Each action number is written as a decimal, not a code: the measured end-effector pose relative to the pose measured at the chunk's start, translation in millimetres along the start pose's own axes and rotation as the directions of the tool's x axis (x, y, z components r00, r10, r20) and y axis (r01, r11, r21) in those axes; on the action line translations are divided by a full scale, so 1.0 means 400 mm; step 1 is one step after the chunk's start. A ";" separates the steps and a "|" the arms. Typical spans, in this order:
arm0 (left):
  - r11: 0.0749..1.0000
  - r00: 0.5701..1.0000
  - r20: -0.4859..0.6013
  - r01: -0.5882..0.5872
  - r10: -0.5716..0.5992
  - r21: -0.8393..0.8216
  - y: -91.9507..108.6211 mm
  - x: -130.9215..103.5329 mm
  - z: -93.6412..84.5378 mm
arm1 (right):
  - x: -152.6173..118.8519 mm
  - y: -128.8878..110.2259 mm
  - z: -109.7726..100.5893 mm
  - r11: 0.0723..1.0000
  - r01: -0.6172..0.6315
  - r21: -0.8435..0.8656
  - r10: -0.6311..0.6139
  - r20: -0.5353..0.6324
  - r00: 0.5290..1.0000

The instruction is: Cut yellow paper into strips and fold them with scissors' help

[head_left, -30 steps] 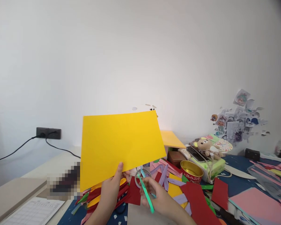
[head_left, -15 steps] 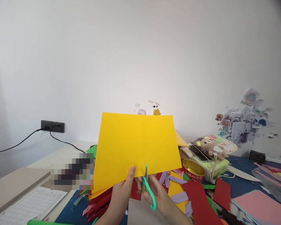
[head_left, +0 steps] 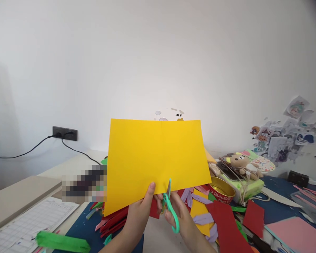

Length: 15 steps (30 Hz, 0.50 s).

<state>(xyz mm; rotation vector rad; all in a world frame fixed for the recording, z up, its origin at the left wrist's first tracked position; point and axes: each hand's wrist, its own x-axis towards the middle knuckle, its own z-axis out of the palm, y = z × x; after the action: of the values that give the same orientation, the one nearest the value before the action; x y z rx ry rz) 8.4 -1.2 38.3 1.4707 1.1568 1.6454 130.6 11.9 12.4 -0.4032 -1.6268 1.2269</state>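
A large yellow sheet of paper (head_left: 139,154) stands up in front of me, a faint crease running down its middle. My left hand (head_left: 143,202) pinches its lower edge, thumb on the near face and fingers mostly hidden behind. In my right hand (head_left: 180,211) are turquoise-handled scissors (head_left: 171,207), gripped by the loops. Their blades point upward at the sheet's lower edge, near the crease, one blade showing in front of the paper. Whether they have cut into it I cannot tell.
Right of the sheet lie red paper pieces (head_left: 225,225), purple strips (head_left: 202,218), a round gold tin (head_left: 221,189) and a teddy bear (head_left: 239,162) on a green pack. Pink paper (head_left: 300,230) is far right. At left are a printed grid sheet (head_left: 47,218) and a green strip (head_left: 63,242).
The view has shifted slightly. The yellow sheet appears a little higher and larger, facing me more squarely. Both hands keep their hold, and the scissors remain at its lower edge.
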 end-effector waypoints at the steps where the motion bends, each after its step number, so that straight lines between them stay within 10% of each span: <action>1: 1.000 1.000 0.015 -0.008 0.008 -0.011 -0.002 0.000 0.001 | -0.001 -0.002 0.000 1.000 -0.004 -0.007 0.004 0.001 1.000; 15: 1.000 1.000 0.010 -0.001 0.002 -0.026 -0.021 -0.010 0.003 | -0.008 0.006 0.016 0.996 0.009 -0.086 -0.014 -0.055 0.998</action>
<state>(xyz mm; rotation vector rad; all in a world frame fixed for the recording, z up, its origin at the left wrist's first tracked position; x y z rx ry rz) 9.5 -1.3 29.1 1.4620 1.1249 1.6465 125.8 7.2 9.0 -0.4772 -1.6360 1.1300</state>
